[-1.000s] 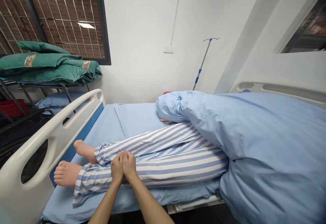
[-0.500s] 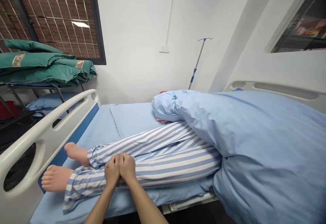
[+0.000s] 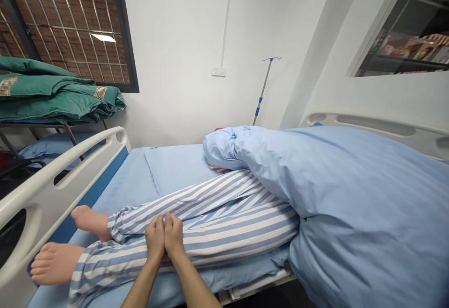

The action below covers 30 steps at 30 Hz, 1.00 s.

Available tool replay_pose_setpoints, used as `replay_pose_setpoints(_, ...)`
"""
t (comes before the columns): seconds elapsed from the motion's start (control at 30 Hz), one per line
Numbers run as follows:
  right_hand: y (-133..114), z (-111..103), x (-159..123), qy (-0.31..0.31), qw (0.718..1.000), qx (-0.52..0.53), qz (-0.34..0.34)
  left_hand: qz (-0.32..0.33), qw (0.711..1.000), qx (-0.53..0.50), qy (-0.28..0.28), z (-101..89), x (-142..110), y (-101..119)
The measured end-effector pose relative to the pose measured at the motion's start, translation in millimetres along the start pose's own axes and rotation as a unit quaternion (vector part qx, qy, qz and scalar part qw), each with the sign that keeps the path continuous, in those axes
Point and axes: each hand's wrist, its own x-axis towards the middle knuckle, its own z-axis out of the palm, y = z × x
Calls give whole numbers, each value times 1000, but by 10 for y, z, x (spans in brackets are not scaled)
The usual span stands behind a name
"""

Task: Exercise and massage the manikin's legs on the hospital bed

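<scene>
My left hand (image 3: 155,237) and my right hand (image 3: 174,234) are pressed side by side, both curled into loose fists with the knuckles up. They are over the near shin of a figure on the bed, in blue-and-white striped trousers (image 3: 224,240). No object shows in either hand; the undersides of the fingers are hidden. The two bare feet (image 3: 56,262) look smooth, like a manikin's, and point toward the footboard. A light blue quilt (image 3: 336,182) covers the body above the thighs. From under its edge, fingertips (image 3: 218,168) of the figure peek out.
The bed's white footboard (image 3: 63,177) stands at the left, and a pale headboard (image 3: 379,123) at the far right. Folded green bedding (image 3: 59,95) lies on a rack under the barred window. An IV pole (image 3: 264,88) rises behind the bed.
The view has turned a little to the right, so bed and feet sit farther left. My hands have shifted slightly along the shin toward the knee, with the fingers more curled.
</scene>
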Motion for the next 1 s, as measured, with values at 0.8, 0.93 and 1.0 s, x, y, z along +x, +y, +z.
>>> replay_pose_setpoints(0.8,7,-340,-26,-41,974,-211,-68,89,979,174,-50,14,-121,-40)
replay_pose_setpoints(0.93,4,-373,6,-24,986,-159,-42,75,977,177,-95,31,-128,24)
replay_pose_setpoints(1.0,17,-388,34,-7,994,-110,-25,67,973,174,-133,49,-121,127)
